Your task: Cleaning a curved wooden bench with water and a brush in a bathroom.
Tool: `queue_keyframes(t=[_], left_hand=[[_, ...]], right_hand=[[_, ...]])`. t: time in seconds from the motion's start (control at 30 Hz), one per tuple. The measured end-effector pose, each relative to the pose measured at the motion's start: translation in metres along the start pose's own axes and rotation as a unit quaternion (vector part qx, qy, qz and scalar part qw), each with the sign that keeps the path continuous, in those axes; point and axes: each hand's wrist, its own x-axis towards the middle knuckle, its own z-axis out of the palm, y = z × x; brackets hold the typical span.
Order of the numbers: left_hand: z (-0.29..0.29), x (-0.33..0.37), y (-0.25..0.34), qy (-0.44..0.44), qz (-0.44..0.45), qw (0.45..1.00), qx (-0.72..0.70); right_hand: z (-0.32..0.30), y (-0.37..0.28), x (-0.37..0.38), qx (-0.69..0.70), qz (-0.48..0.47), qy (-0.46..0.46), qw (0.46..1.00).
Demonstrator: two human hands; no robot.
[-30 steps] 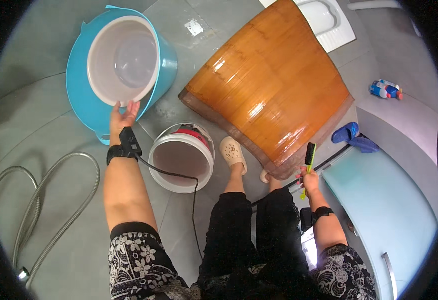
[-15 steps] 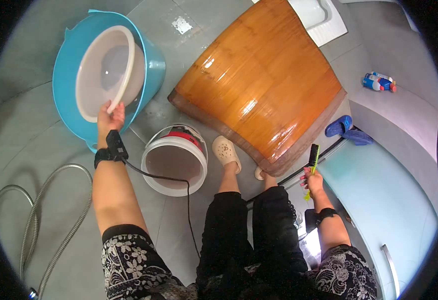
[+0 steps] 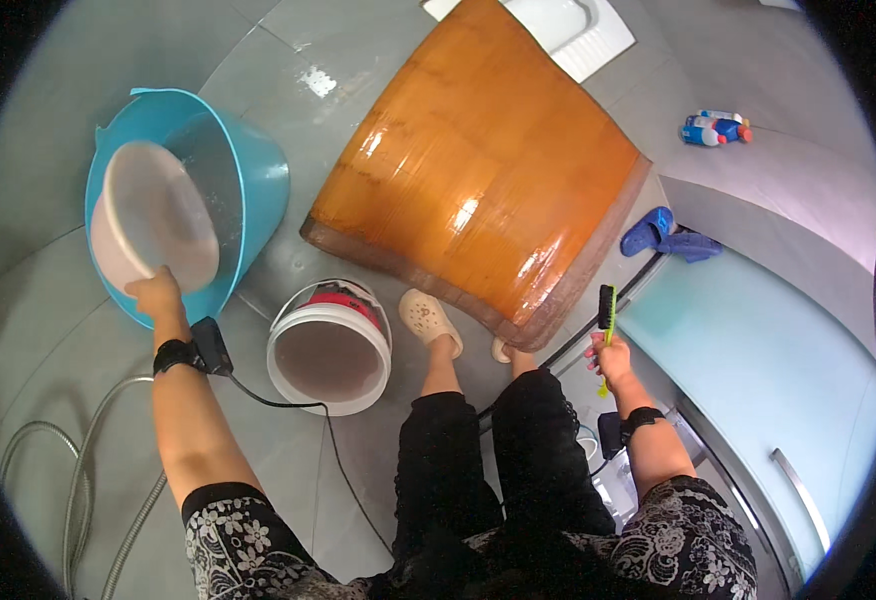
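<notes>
- At the left, inside a blue tub (image 3: 264, 190), a pale pinkish basin (image 3: 180, 222) sits tilted, its rim leaning to one side.
- On the near edge of that basin, the left hand (image 3: 161, 295) grasps the rim, fingers closed over it.
- Well apart, on the right side, the right hand (image 3: 612, 360) is clenched round the green handle of a brush (image 3: 608, 312), its black bristles up beyond the fist.
- Between the tub and the person's beige clogs (image 3: 428, 316) stands a white bucket (image 3: 330, 407), its bail handle resting against its far side.
- Ahead of the feet lies a glossy orange-brown mat (image 3: 483, 170) with a darker brown border.
- Beside the mat's right corner are blue slippers (image 3: 647, 232), near a frosted glass door (image 3: 748, 340).
- Along the lower left, a metal hose (image 3: 85, 455) loops across the grey floor (image 3: 283, 470).
</notes>
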Motion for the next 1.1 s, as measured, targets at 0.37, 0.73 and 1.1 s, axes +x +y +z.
queue_keyframes(t=[0.37, 0.73, 1.1], left_hand=[[0.021, -0.026, -0.015, -0.319, 0.06, 0.887, -0.329], [-0.097, -0.119, -0.018, -0.331, -0.209, 0.714, -0.581], [-0.127, -0.319, 0.0, -0.326, -0.27, 0.744, -0.517]], right_hand=[[0.0, 0.018, -0.004, 0.013, 0.032, 0.006, 0.999], [-0.011, 0.006, 0.025, -0.144, -0.103, 0.032, 0.984], [-0.008, -0.013, 0.077, -0.163, -0.173, -0.034, 0.971]])
